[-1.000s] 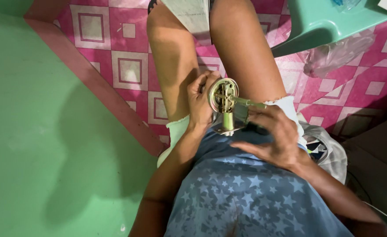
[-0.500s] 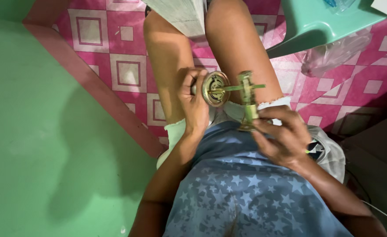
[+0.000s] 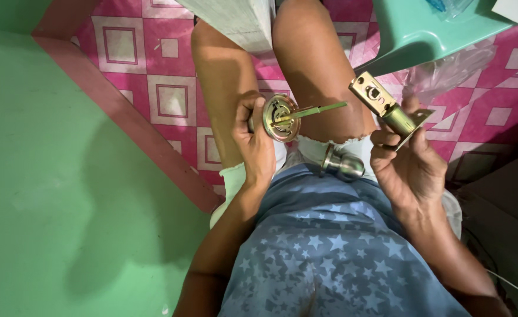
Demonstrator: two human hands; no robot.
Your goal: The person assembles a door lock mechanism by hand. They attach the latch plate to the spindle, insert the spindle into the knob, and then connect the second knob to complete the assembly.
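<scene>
My left hand (image 3: 256, 144) grips a brass door-knob half (image 3: 281, 117) by its round rose plate, with a thin spindle (image 3: 314, 110) pointing right over my thigh. Off to the right, my right hand (image 3: 405, 164) holds a brass latch bolt (image 3: 385, 108) with its rectangular faceplate tilted up to the left. The two parts are apart. A silver knob (image 3: 342, 163) rests in my lap between the hands, on blue shorts with white stars.
I sit over a pink patterned tile floor (image 3: 165, 64) next to a green wall (image 3: 53, 194). A teal plastic stool (image 3: 429, 29) and a clear plastic bag (image 3: 452, 64) lie at the upper right. A pale block (image 3: 235, 20) stands above my knees.
The latch bolt has come off the knob's spindle. My right hand carried it away to the right while the left hand kept the knob half in place.
</scene>
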